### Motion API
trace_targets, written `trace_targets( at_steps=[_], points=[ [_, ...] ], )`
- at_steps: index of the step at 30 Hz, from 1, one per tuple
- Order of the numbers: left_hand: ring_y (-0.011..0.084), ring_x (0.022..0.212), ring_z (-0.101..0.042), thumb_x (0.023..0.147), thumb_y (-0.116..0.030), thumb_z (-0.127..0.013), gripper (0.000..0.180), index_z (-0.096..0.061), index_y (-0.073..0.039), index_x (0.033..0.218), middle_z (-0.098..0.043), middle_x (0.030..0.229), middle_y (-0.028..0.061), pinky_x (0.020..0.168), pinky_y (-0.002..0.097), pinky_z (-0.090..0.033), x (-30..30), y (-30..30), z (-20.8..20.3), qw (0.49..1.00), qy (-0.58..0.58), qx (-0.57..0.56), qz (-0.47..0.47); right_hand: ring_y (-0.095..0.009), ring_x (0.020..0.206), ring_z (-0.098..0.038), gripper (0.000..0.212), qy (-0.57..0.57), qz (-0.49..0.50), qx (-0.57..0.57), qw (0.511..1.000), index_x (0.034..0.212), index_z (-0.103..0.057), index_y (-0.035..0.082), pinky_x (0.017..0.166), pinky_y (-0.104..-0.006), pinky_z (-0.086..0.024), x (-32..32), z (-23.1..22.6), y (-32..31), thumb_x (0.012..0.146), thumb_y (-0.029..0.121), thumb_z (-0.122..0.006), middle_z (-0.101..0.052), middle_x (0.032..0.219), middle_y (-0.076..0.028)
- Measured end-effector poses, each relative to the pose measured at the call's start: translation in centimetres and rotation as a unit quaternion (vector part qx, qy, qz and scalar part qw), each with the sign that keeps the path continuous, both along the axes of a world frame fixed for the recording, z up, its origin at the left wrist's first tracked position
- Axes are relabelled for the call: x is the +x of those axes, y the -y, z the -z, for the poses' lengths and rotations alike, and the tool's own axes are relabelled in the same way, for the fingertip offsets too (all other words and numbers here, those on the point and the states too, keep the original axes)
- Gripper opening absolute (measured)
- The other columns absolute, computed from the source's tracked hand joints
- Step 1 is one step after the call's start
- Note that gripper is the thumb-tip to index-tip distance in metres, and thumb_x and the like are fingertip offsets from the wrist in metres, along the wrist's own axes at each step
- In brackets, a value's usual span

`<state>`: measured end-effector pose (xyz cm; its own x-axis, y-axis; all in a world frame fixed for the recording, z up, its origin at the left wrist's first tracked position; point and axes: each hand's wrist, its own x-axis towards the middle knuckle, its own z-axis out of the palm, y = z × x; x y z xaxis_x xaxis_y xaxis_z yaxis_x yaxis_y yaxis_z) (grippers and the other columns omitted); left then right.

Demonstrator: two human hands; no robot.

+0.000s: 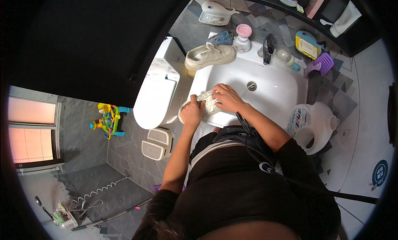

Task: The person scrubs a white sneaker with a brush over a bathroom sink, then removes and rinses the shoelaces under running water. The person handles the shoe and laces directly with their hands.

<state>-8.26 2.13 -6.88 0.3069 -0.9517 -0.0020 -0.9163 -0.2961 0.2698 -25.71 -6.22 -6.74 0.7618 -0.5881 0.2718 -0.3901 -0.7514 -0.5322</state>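
Over the near left rim of the white sink (273,103), a cream lace-up sneaker (212,107) is held between both hands. My left hand (192,112) is closed around its left part, thumb up by the opening. Bent over the lace area, the fingers of my right hand (227,99) grip the sneaker from the other side; whether they pinch a lace is hidden. A matching cream sneaker (210,56) rests on the sink's far left corner, apart from my hands.
Behind the sink stand a pink-topped pump bottle (243,38) and a black faucet (268,49). A large white jug (314,126) is at the right. On the left are a toilet (154,99) and a step stool (158,143). A black cabinet door (83,45) covers the upper left.
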Motion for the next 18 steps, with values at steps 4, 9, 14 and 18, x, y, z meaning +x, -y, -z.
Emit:
trace_targets(
  at_steps=[4,9,14,18],
  points=[
    [0.0316,0.063,-0.064,0.083,-0.043,-0.058,0.039,-0.049,-0.013,0.106,-0.065,0.069,0.0144,0.055,0.0432,-0.049,-0.1,0.0,0.0,1.0,0.002,-0.013,0.002,-0.025,0.11,-0.045,0.015,-0.015,-0.003,0.001,1.0,0.084,-0.059,0.007,0.093,-0.0379,-0.037,0.7,0.1,-0.3,0.071,0.01,-0.066,-0.051,0.111,-0.007],
    [0.0315,0.061,-0.064,0.083,-0.043,-0.058,0.038,-0.049,-0.013,0.105,-0.065,0.068,0.014,0.054,0.0433,-0.049,0.0,-0.2,0.2,1.0,0.003,-0.023,0.001,-0.028,0.11,-0.045,0.012,0.077,0.029,0.048,0.995,0.083,-0.055,0.006,0.093,-0.0386,-0.037,0.1,-0.2,0.2,0.073,0.005,-0.061,-0.051,0.112,-0.008],
    [0.0311,0.061,-0.064,0.082,-0.043,-0.059,0.039,-0.048,-0.013,0.105,-0.065,0.068,0.0133,0.053,0.0428,-0.049,0.0,0.0,0.6,0.999,0.017,-0.033,-0.003,-0.027,0.102,-0.05,0.01,0.264,0.13,0.067,0.953,0.085,-0.053,0.005,0.089,-0.0353,-0.039,-2.0,1.1,2.2,0.078,-0.002,-0.055,-0.053,0.108,-0.01],
    [0.0312,0.063,-0.064,0.083,-0.043,-0.058,0.039,-0.048,-0.013,0.106,-0.066,0.072,0.0135,0.055,0.0433,-0.049,0.1,0.1,0.4,1.0,0.021,-0.016,-0.003,-0.016,0.089,-0.053,0.009,0.428,0.264,0.189,0.843,0.087,-0.053,0.005,0.076,-0.0256,-0.043,-3.9,0.1,4.2,0.08,0.001,-0.057,-0.055,0.105,-0.008]
  ],
)
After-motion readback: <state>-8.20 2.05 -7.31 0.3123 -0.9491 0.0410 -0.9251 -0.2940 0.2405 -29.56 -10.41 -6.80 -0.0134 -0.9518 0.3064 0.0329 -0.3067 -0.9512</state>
